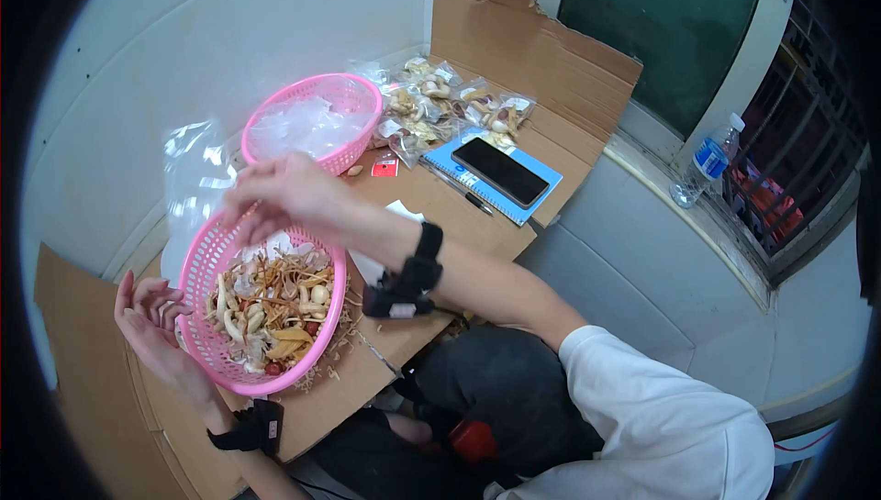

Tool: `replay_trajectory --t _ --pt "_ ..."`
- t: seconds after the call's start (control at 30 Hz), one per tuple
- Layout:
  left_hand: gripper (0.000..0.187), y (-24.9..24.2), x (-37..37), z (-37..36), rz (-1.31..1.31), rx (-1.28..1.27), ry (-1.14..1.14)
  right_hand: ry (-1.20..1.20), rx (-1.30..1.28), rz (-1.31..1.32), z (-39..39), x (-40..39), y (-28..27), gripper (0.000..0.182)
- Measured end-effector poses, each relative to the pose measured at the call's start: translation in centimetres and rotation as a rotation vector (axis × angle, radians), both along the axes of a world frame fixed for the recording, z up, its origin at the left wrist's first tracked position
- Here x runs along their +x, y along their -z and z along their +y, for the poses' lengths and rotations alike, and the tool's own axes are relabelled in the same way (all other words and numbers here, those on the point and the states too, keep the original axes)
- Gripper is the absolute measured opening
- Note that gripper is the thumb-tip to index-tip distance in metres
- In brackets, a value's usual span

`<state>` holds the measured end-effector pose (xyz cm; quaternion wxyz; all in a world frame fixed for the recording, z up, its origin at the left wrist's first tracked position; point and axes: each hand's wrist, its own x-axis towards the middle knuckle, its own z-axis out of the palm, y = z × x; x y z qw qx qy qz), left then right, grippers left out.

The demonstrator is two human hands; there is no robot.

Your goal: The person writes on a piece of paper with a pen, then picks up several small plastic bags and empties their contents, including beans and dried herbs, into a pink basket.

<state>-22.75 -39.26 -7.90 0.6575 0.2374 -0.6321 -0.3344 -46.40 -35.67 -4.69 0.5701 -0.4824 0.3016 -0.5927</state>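
A pink basket stands tilted in front of me, with a mix of dried roots, pale mushrooms, red dates and small plastic packets in it. My left hand is at the basket's left rim, palm inward, fingers loosely bent and apart with nothing in them. Above the basket's far rim hovers my right hand, slightly blurred, its fingers bent downward and apart; I see nothing in it. Black straps with small boxes are around both wrists.
Behind stands a second pink basket of clear plastic bags. Filled bags lie beside it. A phone rests on a blue notebook, near a pen and red card. A water bottle is on the sill.
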Motion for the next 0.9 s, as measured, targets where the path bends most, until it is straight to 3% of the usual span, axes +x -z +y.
replay_trajectory --t 0.07,0.23,0.37,0.47,0.5,0.57,0.6,0.63,0.7,0.73,0.8,0.83,0.9 --pt "0.05 0.0 0.1 -0.1 -0.038 -0.007 -0.028 0.15 0.017 -0.145 -2.7 -1.7 0.5 0.024" --pt "0.048 0.0 -0.3 -0.2 -0.086 -0.038 -0.071 0.131 0.181 -0.138 -4.6 -5.9 -0.1 0.043" --pt "0.046 0.0 -0.1 -0.2 -0.056 -0.044 -0.089 0.473 0.037 0.666 1.0 -11.7 -2.7 0.045" --pt "0.045 -0.2 -0.1 0.0 -0.054 -0.032 -0.088 0.733 0.283 1.235 4.1 -22.5 -2.0 0.044" --pt "0.044 -0.1 -0.1 0.0 -0.053 -0.033 -0.087 0.771 0.365 1.547 5.7 -26.2 -2.1 0.051" --pt "0.043 0.0 0.0 -0.2 -0.055 -0.043 -0.076 0.909 0.602 1.668 9.1 -31.4 -1.8 0.058" --pt "0.042 0.1 0.1 -0.3 -0.067 -0.056 -0.063 0.932 0.772 1.584 10.3 -32.6 -1.6 0.058" --pt "0.042 0.1 0.1 -0.4 -0.067 -0.057 -0.065 0.932 0.77 1.583 11.1 -33.5 -1.1 0.058" --pt "0.04 0.1 0.1 -0.3 -0.081 -0.073 -0.055 0.91 1.035 1.241 11.9 -35.0 0.6 0.059" --pt "0.04 0.1 0.1 -0.3 -0.084 -0.075 -0.052 0.912 1.037 1.236 12.0 -35.5 2.1 0.059" --pt "0.038 0.2 0.2 -0.5 -0.07 -0.057 -0.052 1.122 0.707 0.949 12.0 -36.0 5.1 0.05" --pt "0.038 0.3 0.2 -0.6 -0.073 -0.063 -0.057 1.119 0.701 0.944 11.5 -36.3 5.7 0.05" --pt "0.036 0.4 0.3 -0.8 -0.072 -0.054 -0.031 1.488 0.393 1.218 10.9 -35.9 6.2 0.034"
